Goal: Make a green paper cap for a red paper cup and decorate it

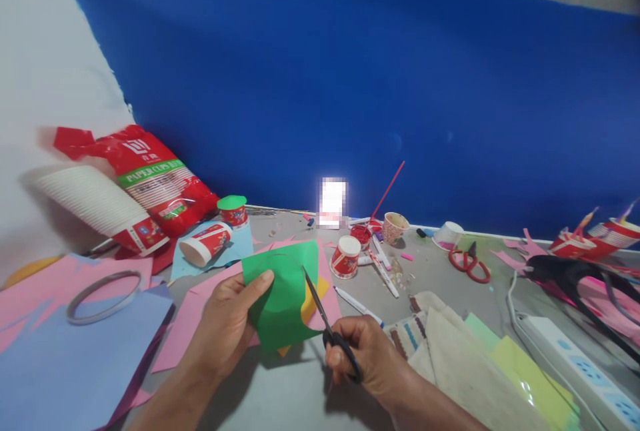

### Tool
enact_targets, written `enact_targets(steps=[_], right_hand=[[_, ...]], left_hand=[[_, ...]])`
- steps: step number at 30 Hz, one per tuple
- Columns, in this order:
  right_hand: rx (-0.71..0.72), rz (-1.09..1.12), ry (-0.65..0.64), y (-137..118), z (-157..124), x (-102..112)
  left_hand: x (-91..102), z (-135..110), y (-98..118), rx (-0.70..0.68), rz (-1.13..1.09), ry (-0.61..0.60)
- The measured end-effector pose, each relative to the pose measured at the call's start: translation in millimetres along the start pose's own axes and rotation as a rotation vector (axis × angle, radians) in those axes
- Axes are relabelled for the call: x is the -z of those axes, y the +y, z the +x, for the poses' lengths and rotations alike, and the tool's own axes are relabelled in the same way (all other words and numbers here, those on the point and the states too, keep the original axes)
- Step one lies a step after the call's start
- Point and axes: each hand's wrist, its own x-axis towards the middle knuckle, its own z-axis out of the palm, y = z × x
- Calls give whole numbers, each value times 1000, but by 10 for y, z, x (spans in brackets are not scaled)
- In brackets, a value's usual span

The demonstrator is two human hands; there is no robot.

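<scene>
My left hand [227,324] pinches the left side of a green sheet of paper [280,304], thumb on top, and holds it above the table. A faint curved outline runs across the sheet's upper part, and a cut opens its right side. In my right hand [363,354] are scissors [323,311] with black handles, my fingers through the loops. Their blades point up and left, at the cut edge of the green sheet. Behind the cut shows a yellow-orange piece of paper [311,301]. Pink paper [187,321] lies under and beside my left hand.
Paper cups [345,257] stand and lie about, one with a green lid [232,203]. A red bag of paper cups [155,181] leans at left. Red-handled scissors [470,263], markers [359,306], a cloth [460,357] and a power strip [575,357] are to the right.
</scene>
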Motion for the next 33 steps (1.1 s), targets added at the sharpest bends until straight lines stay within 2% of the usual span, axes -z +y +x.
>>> enact_targets(steps=[9, 16, 20, 25, 33], right_hand=[[-3, 11, -12, -17, -4, -1], [-18, -22, -7, -18, -23, 2], [-11, -34, -16, -14, -25, 10], [1, -22, -24, -11, -25, 20], [-20, -30, -10, -23, -42, 16]], left_hand=[[41, 11, -12, 1, 40, 26], [29, -17, -1, 8, 81, -28], [25, -25, -11, 16, 92, -10], [30, -37, -7, 25, 121, -42], [16, -43, 12, 51, 119, -6]])
